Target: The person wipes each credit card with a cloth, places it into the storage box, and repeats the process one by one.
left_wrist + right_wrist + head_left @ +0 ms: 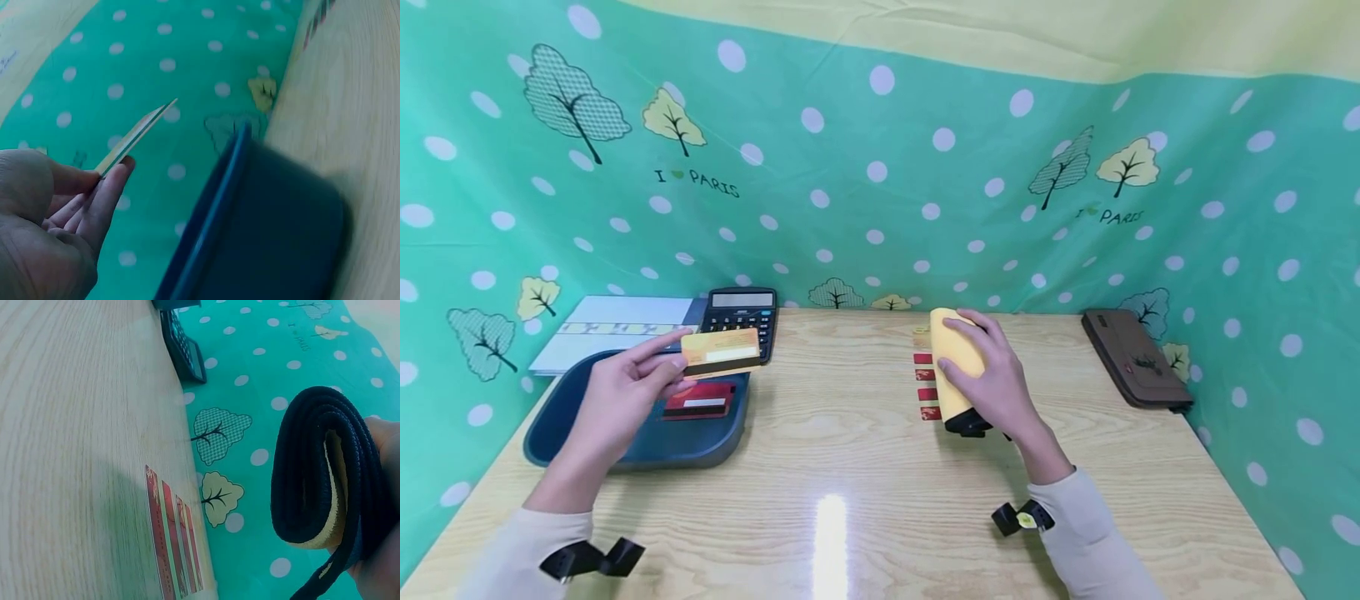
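In the head view my left hand (632, 392) pinches a gold bank card (721, 354) between thumb and fingers, its dark stripe facing me. The left wrist view shows that card (134, 140) nearly edge-on. Below it sits a dark blue tub (737, 425), with red card (700, 408) surface visible inside. My right hand (1000, 379) grips a rolled-up yellow cloth (958, 350) with a dark edge, above the table. From the right wrist, the roll (297, 469) shows its layered dark end. Just left of it, several red cards (926, 375) lie in a column, a gold one farthest back.
A black calculator (742, 321) and a pale folder (617, 321) stand behind the tub. At the right lies a brown zipped wallet (1135, 358). A green dotted curtain (880, 208) borders the wooden table (850, 400) at the back and sides.
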Tool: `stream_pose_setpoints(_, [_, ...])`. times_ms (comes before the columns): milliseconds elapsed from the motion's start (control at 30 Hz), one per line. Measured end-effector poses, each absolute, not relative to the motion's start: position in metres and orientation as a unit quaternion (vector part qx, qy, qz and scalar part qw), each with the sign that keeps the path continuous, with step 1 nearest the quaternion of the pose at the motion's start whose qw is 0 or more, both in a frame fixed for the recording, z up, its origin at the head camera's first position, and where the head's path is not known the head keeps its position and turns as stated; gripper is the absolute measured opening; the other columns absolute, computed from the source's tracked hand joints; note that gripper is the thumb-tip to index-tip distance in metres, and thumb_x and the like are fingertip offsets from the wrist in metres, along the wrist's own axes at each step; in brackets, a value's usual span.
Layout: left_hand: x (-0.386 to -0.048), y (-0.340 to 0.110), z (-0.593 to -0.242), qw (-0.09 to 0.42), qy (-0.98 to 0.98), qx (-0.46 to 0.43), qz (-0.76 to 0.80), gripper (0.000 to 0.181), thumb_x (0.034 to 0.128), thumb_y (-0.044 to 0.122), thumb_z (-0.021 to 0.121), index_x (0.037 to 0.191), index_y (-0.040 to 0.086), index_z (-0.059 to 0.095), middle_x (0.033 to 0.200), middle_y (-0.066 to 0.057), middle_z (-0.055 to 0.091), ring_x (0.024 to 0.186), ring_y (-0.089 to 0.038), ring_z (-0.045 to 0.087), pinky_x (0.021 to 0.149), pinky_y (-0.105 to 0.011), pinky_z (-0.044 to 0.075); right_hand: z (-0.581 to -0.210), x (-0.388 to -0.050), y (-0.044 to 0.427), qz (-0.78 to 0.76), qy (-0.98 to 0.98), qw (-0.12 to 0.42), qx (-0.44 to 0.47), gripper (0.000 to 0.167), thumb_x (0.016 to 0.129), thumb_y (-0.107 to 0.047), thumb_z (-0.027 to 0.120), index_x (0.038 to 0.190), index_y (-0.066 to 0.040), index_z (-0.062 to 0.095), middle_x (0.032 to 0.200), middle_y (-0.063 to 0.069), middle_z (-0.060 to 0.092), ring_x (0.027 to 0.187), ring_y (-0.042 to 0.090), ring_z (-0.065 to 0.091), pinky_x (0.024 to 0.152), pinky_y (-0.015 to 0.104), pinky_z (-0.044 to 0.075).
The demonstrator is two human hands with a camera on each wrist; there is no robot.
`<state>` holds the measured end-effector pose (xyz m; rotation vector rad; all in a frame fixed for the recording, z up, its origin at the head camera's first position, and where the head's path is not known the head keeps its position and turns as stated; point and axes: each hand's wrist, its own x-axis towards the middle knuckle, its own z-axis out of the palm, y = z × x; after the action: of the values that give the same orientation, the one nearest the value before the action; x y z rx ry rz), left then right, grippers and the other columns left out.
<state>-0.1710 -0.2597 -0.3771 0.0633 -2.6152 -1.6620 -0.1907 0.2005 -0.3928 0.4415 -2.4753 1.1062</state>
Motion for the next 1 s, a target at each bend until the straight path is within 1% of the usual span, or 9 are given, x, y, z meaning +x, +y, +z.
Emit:
stream_pose_setpoints(33, [-0.172, -0.265, -0.38, 0.013, -0.843, 0.023, -0.538, 0.058, 0.1058, 0.035, 0.058, 0.158, 0.015, 0.042, 0.102, 0.03, 0.069, 0.089, 0.005, 0.074, 0.08, -0.015, 0.061, -0.393, -0.191, 0.201, 0.395, -0.884, 0.196, 0.158, 0.055, 0.091, -0.018, 0.079, 0.143, -0.023, 0.062, 0.156, 0.004, 0.048, 0.127, 0.031, 0.059, 0.08, 0.038, 0.052])
stream_pose_setpoints(100, [-0.173, -0.274, -0.385, -0.009, -0.84, 0.026, -0.542, 0.06, 0.1068, 0.033, 0.056, 0.16, 0.011, 0.039, 0.116, 0.013, 0.074, 0.091, 0.007, 0.073, 0.082, -0.017, 0.062, -0.392, -0.191, 0.201, 0.395, -0.884, 0.195, 0.157, 0.055, 0.091, -0.018, 0.079, 0.143, -0.023, 0.062, 0.156, 0.004, 0.048, 0.126, 0.031, 0.06, 0.08, 0.038, 0.052])
stream_pose_setpoints(267, [-0.177, -0.295, -0.395, -0.059, -0.825, 0.014, -0.561, 0.063, 0.107, 0.025, 0.058, 0.159, -0.002, 0.033, 0.113, 0.008, 0.076, 0.092, 0.004, 0.073, 0.084, -0.021, 0.063, -0.392, -0.19, 0.202, 0.396, -0.884, 0.195, 0.155, 0.055, 0.09, -0.018, 0.08, 0.142, -0.023, 0.062, 0.156, 0.004, 0.048, 0.121, 0.031, 0.062, 0.077, 0.037, 0.053])
stream_pose_setpoints(333, [-0.179, -0.301, -0.399, -0.069, -0.819, 0.01, -0.569, 0.063, 0.1063, 0.022, 0.059, 0.157, -0.005, 0.034, 0.1, 0.025, 0.072, 0.092, 0.001, 0.075, 0.084, -0.022, 0.063, -0.392, -0.19, 0.202, 0.396, -0.884, 0.196, 0.155, 0.055, 0.09, -0.018, 0.08, 0.142, -0.023, 0.063, 0.155, 0.003, 0.048, 0.12, 0.03, 0.062, 0.076, 0.036, 0.053])
stream_pose_setpoints(467, [-0.182, -0.309, -0.405, -0.088, -0.815, 0.014, -0.573, 0.061, 0.1062, 0.021, 0.059, 0.157, -0.004, 0.037, 0.099, 0.024, 0.073, 0.093, 0.001, 0.074, 0.087, -0.026, 0.064, -0.392, -0.191, 0.203, 0.397, -0.883, 0.196, 0.155, 0.055, 0.09, -0.018, 0.08, 0.142, -0.023, 0.063, 0.155, 0.003, 0.048, 0.121, 0.03, 0.062, 0.077, 0.035, 0.053])
stream_pose_setpoints(567, [-0.184, -0.312, -0.409, -0.104, -0.815, 0.022, -0.569, 0.063, 0.105, 0.026, 0.062, 0.157, -0.001, 0.039, 0.101, 0.023, 0.073, 0.095, 0.003, 0.073, 0.088, -0.028, 0.064, -0.391, -0.19, 0.203, 0.399, -0.882, 0.195, 0.155, 0.055, 0.09, -0.018, 0.08, 0.142, -0.023, 0.063, 0.155, 0.004, 0.048, 0.122, 0.03, 0.061, 0.077, 0.035, 0.053])
stream_pose_setpoints(733, [-0.187, -0.313, -0.414, -0.11, -0.824, 0.028, -0.555, 0.067, 0.1024, 0.031, 0.066, 0.155, -0.003, 0.041, 0.104, 0.021, 0.074, 0.095, 0.004, 0.072, 0.088, -0.028, 0.065, -0.391, -0.191, 0.203, 0.401, -0.882, 0.195, 0.153, 0.055, 0.09, -0.017, 0.081, 0.141, -0.023, 0.063, 0.155, 0.003, 0.049, 0.119, 0.03, 0.062, 0.077, 0.036, 0.053])
stream_pose_setpoints(867, [-0.189, -0.316, -0.416, -0.103, -0.826, 0.039, -0.552, 0.064, 0.1017, 0.029, 0.068, 0.152, -0.003, 0.045, 0.102, 0.023, 0.074, 0.094, 0.006, 0.072, 0.087, -0.026, 0.065, -0.392, -0.192, 0.204, 0.404, -0.881, 0.194, 0.154, 0.055, 0.09, -0.018, 0.08, 0.142, -0.022, 0.063, 0.155, 0.003, 0.049, 0.123, 0.031, 0.061, 0.081, 0.038, 0.053])
stream_pose_setpoints(1000, [-0.189, -0.32, -0.417, -0.098, -0.816, 0.04, -0.568, 0.054, 0.0992, 0.028, 0.071, 0.144, 0.002, 0.057, 0.099, 0.022, 0.076, 0.094, 0.006, 0.072, 0.085, -0.025, 0.065, -0.392, -0.192, 0.205, 0.406, -0.88, 0.193, 0.153, 0.055, 0.09, -0.018, 0.08, 0.142, -0.022, 0.063, 0.155, 0.004, 0.049, 0.126, 0.031, 0.059, 0.083, 0.04, 0.053])
